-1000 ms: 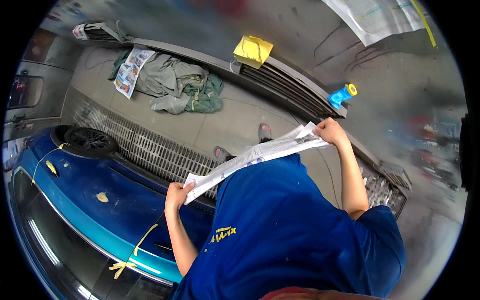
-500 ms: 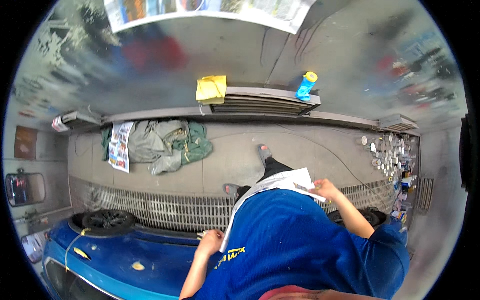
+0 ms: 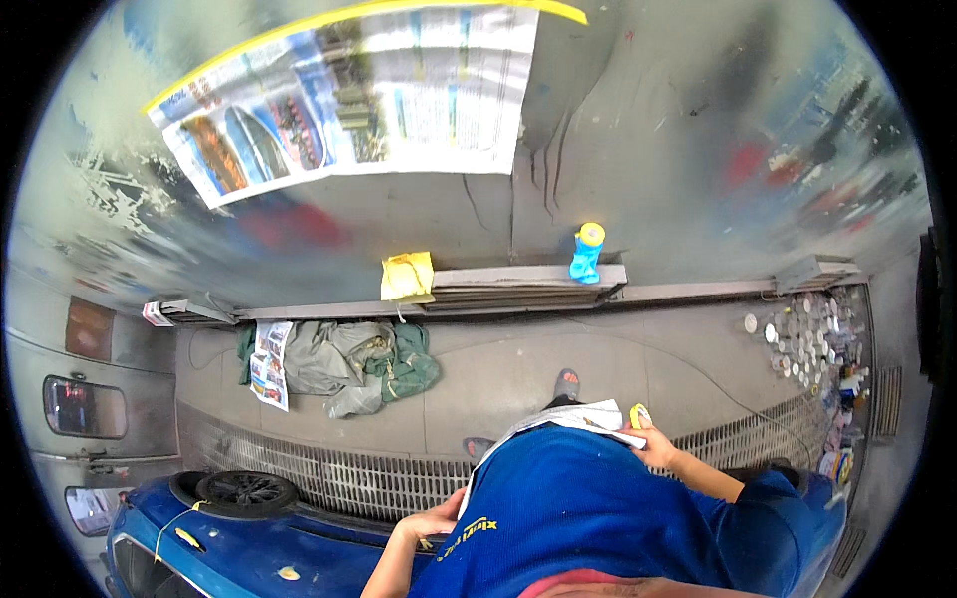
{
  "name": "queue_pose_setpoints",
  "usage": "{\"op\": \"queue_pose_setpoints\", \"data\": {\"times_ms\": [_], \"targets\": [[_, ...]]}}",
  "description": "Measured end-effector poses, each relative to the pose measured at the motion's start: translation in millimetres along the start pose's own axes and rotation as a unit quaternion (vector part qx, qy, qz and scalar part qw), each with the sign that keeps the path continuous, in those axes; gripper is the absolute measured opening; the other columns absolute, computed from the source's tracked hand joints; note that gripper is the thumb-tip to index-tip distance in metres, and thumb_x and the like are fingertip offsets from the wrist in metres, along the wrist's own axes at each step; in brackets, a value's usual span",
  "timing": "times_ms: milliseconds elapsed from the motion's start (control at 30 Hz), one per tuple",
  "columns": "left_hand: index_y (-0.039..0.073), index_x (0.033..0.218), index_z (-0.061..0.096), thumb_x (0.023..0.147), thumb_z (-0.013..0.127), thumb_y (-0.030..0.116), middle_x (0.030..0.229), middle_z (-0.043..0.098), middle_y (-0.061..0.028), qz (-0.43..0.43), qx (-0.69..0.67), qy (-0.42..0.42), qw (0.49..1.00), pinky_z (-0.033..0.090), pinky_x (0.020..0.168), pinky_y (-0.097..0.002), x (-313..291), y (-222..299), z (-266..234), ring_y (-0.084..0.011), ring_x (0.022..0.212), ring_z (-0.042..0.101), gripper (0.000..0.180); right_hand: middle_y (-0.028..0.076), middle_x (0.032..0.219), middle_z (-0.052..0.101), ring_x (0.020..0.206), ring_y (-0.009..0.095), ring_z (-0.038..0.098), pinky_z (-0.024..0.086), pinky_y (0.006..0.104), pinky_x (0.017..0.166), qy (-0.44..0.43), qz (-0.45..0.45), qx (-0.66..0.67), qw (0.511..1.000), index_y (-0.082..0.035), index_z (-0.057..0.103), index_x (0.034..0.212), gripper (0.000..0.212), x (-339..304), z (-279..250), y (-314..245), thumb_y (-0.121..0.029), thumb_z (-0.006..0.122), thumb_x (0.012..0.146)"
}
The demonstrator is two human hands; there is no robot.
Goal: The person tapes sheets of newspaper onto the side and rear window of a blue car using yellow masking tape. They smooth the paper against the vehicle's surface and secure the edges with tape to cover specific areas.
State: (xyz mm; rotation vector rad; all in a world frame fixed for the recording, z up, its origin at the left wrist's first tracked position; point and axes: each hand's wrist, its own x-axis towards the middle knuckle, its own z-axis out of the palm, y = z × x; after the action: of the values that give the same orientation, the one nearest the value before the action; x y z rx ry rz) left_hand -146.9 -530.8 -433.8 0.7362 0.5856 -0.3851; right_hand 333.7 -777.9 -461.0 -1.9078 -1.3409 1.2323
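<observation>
A sheet of printed paper lies across the front of my body, mostly hidden by the blue shirt. At its right edge my right hand is closed, with a roll of yellow masking tape at its fingertips and the paper's corner against it. My left hand is at the sheet's left edge, fingers closed along it. A small yellow piece shows just below that hand.
A blue car stands at left and behind me. On the wall ahead hangs a newspaper sheet with yellow tape along its top. A ledge vent holds a yellow cloth and a blue roll. Grey-green covers and several cans lie on the floor.
The view has tilted up, showing more of the taped wall sheet. The yellow tape roll now shows plainly at my right hand. My left hand has turned flatter against the paper's edge.
</observation>
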Motion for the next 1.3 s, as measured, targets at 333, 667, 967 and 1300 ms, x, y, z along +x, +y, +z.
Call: {"op": "queue_pose_setpoints", "data": {"times_ms": [333, 667, 967, 1300], "targets": [[0.005, 0.156, 0.031, 0.081, 0.064, 0.008, 0.135, 0.057, -0.0103, 0.034, 0.196, 0.122, 0.972, 0.046, 0.1, -0.0321, 81, 18, 7, -0.0185, 0.12, 0.053, 0.082, 0.013, 0.133, 0.051, 0.123, 0.028, 0.048, 0.041, 0.0371, 0.104, 0.225, -0.023, 0.075, 0.971, 0.002, 0.067, 0.108, 0.021, 65, -69, 90, -0.015, 0.057, 0.102], [0.0, 0.106, 0.071, 0.088, 0.074, -0.003, 0.095, 0.073, -0.0014, 0.302, 0.147, 0.466, 0.818, 0.054, 0.08, -0.0285, 23, 219, -84, -0.0098, 0.086, 0.065, 0.019, 0.01, 0.126, 0.046, 0.109, 0.02, 0.052, 0.042, 0.0345, 0.102, 0.549, -0.185, 0.118, 0.806, 0.002, 0.054, 0.121, 0.02, 204, -152, -12, -0.008, 0.049, 0.105], [-0.001, 0.114, 0.062, 0.096, 0.07, 0.012, 0.103, 0.063, -0.0077, 0.654, 0.352, 0.604, 0.289, 0.046, 0.083, -0.0331, -110, 617, -24, -0.0179, 0.091, 0.057, 0.024, 0.012, 0.126, 0.045, 0.112, 0.021, 0.046, 0.034, 0.0316, 0.106, 0.724, -0.326, 0.128, 0.594, 0.008, 0.059, 0.112, 0.029, 285, -330, -293, -0.02, 0.052, 0.108], [0.007, 0.156, 0.041, 0.094, 0.066, 0.048, 0.166, 0.031, -0.0166, 0.662, 0.585, 0.466, 0.048, 0.008, 0.125, -0.0582, 67, 665, 104, -0.0411, 0.155, 0.02, 0.078, 0.022, 0.12, 0.042, 0.11, 0.032, 0.044, 0.035, 0.0404, 0.102, 0.766, -0.302, 0.067, 0.564, 0.005, 0.062, 0.098, 0.03, 303, -328, -352, -0.021, 0.052, 0.105]]}}
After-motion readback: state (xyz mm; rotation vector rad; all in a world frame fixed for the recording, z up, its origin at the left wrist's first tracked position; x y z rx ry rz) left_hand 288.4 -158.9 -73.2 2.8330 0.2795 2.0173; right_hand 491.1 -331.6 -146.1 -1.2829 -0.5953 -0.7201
